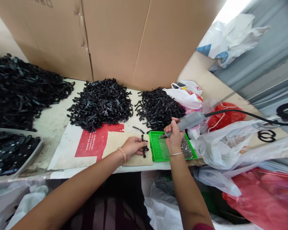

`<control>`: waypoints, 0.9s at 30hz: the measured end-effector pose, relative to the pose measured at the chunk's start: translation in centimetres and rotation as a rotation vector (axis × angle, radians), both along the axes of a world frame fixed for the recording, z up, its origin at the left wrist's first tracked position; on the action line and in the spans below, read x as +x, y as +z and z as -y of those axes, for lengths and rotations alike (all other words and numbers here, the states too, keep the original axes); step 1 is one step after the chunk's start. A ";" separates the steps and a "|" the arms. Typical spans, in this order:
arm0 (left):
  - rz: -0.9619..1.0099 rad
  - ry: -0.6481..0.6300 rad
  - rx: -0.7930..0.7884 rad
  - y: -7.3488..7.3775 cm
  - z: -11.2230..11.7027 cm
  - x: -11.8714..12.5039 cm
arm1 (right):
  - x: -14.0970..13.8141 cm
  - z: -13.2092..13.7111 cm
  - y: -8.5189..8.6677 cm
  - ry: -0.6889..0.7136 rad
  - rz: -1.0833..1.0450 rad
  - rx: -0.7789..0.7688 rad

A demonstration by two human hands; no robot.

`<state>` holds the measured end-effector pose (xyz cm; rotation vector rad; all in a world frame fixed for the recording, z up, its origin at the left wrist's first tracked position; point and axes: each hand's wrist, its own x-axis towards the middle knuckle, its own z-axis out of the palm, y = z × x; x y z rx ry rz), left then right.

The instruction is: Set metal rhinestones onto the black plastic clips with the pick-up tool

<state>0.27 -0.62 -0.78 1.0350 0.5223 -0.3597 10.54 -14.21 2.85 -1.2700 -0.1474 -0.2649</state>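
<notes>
Two hands | left hand (132,147) covers black part (144,146) | driver (184,124) tip blurred

Green tray (156,150) (gridded), black parts (101,102), grey tool (189,121).

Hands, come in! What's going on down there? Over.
Left hand pins black plastic part on mat. Right hand grips corded grey tool, tip over green tray. Nothing blocking.
</notes>
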 end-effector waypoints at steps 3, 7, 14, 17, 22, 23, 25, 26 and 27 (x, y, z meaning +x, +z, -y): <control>0.001 -0.010 0.015 0.1 -0.1 0.0 | 1.1 0.0 -1.4 0.015 -0.021 -0.035; 0.001 0.004 0.015 0.0 0.0 0.0 | 1.3 0.2 -2.0 0.017 -0.020 -0.050; -0.008 0.011 -0.010 0.1 -0.1 -0.1 | 1.1 0.5 -2.2 0.034 -0.025 -0.023; -0.003 0.007 -0.011 0.0 -0.1 -0.1 | 1.2 0.6 -2.5 0.034 -0.015 -0.024; 0.003 0.005 -0.037 -0.4 -0.1 -0.1 | 1.4 0.7 -2.7 0.048 -0.002 -0.045; 0.006 0.005 -0.042 -0.5 -0.1 -0.1 | 1.4 0.8 -2.7 0.045 -0.002 -0.051; 0.011 0.004 -0.049 -0.5 -0.1 -0.1 | 1.4 0.8 -2.7 0.038 -0.002 -0.057; 0.011 0.005 -0.050 -0.5 -0.1 -0.1 | 1.4 0.8 -2.7 0.036 -0.002 -0.059; 0.008 0.008 -0.048 -0.4 -0.1 -0.1 | 1.4 0.9 -2.6 0.033 -0.003 -0.061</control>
